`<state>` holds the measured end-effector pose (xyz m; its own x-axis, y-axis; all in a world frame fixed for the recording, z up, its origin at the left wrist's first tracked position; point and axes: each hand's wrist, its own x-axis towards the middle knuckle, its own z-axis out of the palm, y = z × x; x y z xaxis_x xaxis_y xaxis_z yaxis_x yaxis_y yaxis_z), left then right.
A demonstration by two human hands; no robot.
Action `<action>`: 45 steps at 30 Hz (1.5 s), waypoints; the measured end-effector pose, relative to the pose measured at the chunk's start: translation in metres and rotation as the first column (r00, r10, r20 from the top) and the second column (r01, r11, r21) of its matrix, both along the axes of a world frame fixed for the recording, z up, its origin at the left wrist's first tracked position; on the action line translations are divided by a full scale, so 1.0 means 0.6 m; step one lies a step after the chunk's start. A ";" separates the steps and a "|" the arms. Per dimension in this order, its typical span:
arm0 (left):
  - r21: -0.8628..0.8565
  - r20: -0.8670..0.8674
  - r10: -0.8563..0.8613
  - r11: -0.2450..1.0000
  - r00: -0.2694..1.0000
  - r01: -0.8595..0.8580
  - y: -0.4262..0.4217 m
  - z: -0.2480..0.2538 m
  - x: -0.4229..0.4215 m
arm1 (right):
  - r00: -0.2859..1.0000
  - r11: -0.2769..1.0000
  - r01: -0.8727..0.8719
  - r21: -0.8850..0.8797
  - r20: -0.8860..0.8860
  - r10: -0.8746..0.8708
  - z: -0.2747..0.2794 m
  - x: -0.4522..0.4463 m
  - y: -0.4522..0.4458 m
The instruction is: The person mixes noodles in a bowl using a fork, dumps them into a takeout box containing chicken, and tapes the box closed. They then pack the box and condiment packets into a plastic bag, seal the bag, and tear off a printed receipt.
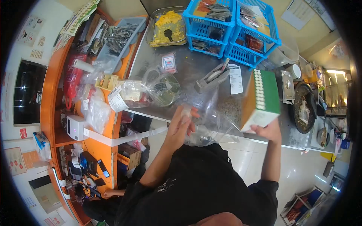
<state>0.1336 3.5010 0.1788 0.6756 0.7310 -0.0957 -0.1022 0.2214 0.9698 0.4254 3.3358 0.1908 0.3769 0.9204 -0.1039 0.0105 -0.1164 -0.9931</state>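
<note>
My right hand grips the lower end of a green, white and brown cardboard box, which is tilted over the metal table's front edge. A clear plastic bag hangs at the table edge in front of my body. My left hand has its fingers curled on part of this thin plastic, left of the box. Just beyond my hands, a grey tape dispenser and a printed receipt lie on the table. A tied clear bag with a round container rests to the left.
Blue stacked baskets with sachets stand at the back. A metal tray holds yellow food and a black scoop. On the orange counter is a white receipt printer with a long paper strip. Another person's hand shows at lower left.
</note>
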 end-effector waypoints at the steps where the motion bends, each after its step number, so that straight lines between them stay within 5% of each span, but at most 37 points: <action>1: 0.012 -0.007 -0.003 1.000 1.000 0.003 -0.006 -0.004 0.005 | 0.988 0.999 -0.048 -0.023 -0.147 0.044 -0.024 -0.005 -0.024; 3: 0.036 -0.012 -0.006 0.999 1.000 0.006 -0.010 -0.010 0.011 | 0.951 0.976 -0.140 0.166 -0.253 0.180 -0.097 -0.051 -0.021; 7: 0.104 0.002 -0.010 0.994 1.000 0.010 -0.023 -0.034 -0.004 | 0.858 0.957 -0.124 0.264 -0.455 0.237 -0.151 -0.166 0.050; 11: 0.199 -0.056 0.043 0.979 0.997 -0.031 -0.037 -0.044 -0.015 | 0.940 0.952 -0.290 0.093 -0.160 0.302 -0.224 -0.188 0.067; 14: 0.370 -0.078 0.052 0.929 0.996 -0.020 -0.037 -0.041 -0.012 | 0.927 0.958 -0.269 0.103 0.298 0.228 -0.210 -0.205 0.084; 18: 0.505 -0.153 -0.082 0.850 0.985 0.149 -0.043 -0.063 -0.008 | 0.660 0.883 -0.416 -0.216 0.596 0.457 -0.261 -0.207 0.079; 19: 0.558 -0.149 -0.137 0.806 0.979 0.198 -0.046 -0.080 -0.004 | 0.482 0.812 -0.546 -0.204 0.716 0.504 -0.259 -0.201 0.078; 20: 0.607 -0.149 -0.193 0.756 0.970 0.244 -0.051 -0.091 0.001 | 0.493 0.845 -0.496 -0.200 0.736 0.464 -0.264 -0.207 0.076; 22: 0.597 -0.113 -0.327 0.733 0.938 0.327 -0.059 -0.066 0.029 | 0.506 0.903 -0.385 -0.190 0.775 0.379 -0.285 -0.226 0.074; 25: 0.519 -0.065 -0.484 0.731 0.872 0.444 -0.086 -0.048 0.065 | 0.764 0.930 -0.304 -0.208 0.530 0.368 -0.303 -0.262 0.132; 30: 0.557 0.088 -0.634 0.671 0.768 0.490 -0.099 -0.028 0.098 | 0.616 0.866 -0.302 -0.400 0.611 0.497 -0.299 -0.267 0.140; 33: 0.230 0.230 -0.486 0.869 0.843 0.439 -0.075 -0.011 0.069 | 0.495 0.840 -0.259 -0.476 0.681 0.539 -0.301 -0.236 0.120; 35: 0.164 0.356 -0.277 0.959 0.892 0.233 -0.053 -0.004 0.046 | 0.420 0.818 -0.199 -0.539 0.708 0.568 -0.306 -0.218 0.111; 38: 0.011 0.259 -0.113 0.993 0.959 0.114 -0.020 0.006 -0.004 | 0.346 0.792 -0.078 -0.606 0.728 0.592 -0.294 -0.178 0.109; 40: 0.055 0.062 -0.153 0.987 0.986 0.150 -0.002 -0.011 0.001 | 0.384 0.772 0.007 -0.636 0.714 0.585 -0.270 -0.154 0.114; 43: 0.012 -0.043 -0.109 0.994 0.993 0.110 -0.006 -0.038 -0.001 | 0.427 0.776 -0.170 -0.607 0.665 0.613 -0.322 -0.096 0.099; 45: -0.070 -0.010 -0.049 0.996 0.999 0.048 -0.004 -0.032 0.003 | 0.331 0.826 -0.180 -0.534 0.758 0.562 -0.298 -0.093 0.092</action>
<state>0.1352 3.4985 0.1596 0.7085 0.6890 -0.1529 -0.0788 0.2925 0.9530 0.3695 3.3911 0.0120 0.0558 0.9680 -0.2448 0.9443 -0.1308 -0.3020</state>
